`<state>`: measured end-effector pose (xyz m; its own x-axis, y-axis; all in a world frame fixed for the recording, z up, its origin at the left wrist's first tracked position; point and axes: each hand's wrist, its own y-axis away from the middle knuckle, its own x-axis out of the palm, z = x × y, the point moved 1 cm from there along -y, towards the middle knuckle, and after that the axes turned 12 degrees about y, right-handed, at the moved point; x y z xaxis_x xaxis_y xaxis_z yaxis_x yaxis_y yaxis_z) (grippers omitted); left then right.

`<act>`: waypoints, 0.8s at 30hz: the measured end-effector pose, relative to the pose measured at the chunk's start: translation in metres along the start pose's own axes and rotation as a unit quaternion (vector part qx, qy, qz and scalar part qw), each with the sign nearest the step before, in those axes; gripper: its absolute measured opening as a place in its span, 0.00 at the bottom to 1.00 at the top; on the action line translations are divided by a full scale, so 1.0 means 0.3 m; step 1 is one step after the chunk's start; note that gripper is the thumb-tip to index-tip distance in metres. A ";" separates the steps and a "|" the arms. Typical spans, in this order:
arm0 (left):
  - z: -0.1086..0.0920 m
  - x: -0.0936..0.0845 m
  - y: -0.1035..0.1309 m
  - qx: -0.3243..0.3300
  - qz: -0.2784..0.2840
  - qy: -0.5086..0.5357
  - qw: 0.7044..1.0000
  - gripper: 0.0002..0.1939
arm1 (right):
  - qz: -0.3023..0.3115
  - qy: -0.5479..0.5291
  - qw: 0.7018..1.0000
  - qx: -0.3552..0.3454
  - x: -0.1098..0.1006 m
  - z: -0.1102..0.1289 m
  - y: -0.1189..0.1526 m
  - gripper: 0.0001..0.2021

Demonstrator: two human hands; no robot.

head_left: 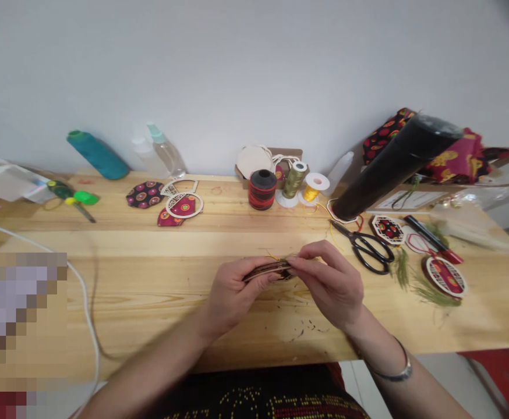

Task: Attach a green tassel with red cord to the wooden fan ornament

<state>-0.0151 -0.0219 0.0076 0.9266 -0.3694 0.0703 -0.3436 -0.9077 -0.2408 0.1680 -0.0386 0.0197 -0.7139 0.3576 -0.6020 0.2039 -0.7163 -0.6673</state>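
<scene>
Thin layered piece in your hands

Your left grip [236,291] pinches the flat, dark-edged piece [267,269]; your right grip [329,284] closes narrowly at its end.

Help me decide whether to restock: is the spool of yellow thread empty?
Not empty: the spool has yellow thread wound between its white ends, and yellow strands lie loose beside it. How full, I cannot tell.

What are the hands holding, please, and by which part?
The left hand grips a flat piece by its left side; the right hand pinches its right end.
</scene>
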 end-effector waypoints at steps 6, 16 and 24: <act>-0.003 0.008 -0.003 -0.012 0.002 0.017 1.000 0.11 | -0.009 0.015 1.000 -0.026 0.000 -0.003 0.001 0.15; -0.011 -0.004 0.009 -0.002 0.038 0.038 0.999 0.15 | -0.009 0.015 0.999 -0.045 -0.011 -0.002 -0.003 0.17; -0.003 0.002 0.010 0.016 0.019 0.018 1.000 0.15 | -0.004 0.020 0.999 -0.040 -0.009 0.005 -0.003 0.16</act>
<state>-0.0156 -0.0250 0.0079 0.9067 -0.4109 0.0949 -0.3728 -0.8862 -0.2750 0.1687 -0.0397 0.0226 -0.6885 0.3877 -0.6130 0.2529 -0.6638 -0.7039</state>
